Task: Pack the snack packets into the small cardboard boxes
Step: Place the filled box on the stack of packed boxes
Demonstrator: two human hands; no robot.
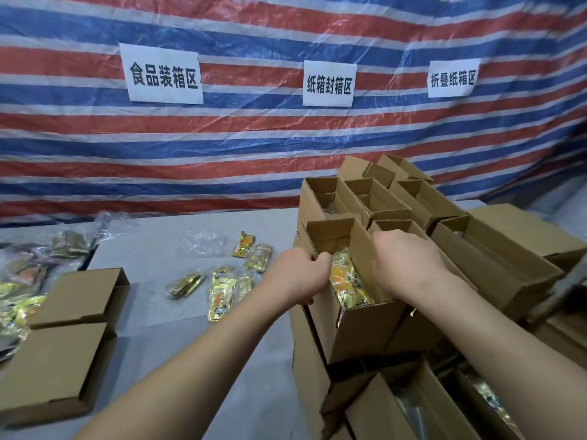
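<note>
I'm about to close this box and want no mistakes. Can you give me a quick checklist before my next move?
1. Open box holds snack packets: ok, gold packets show inside.
2. Box is full enough: cannot tell, the hands hide part of the inside.
3. Left hand steadies the box: ok, its fingers curl over the left wall.
4. Right hand has the right wall: ok, it curls over that rim.
5. Nothing sticks out over the rim: cannot tell, the hands cover it.
6. No packets left out: not ok, loose packets lie on the table.
</note>
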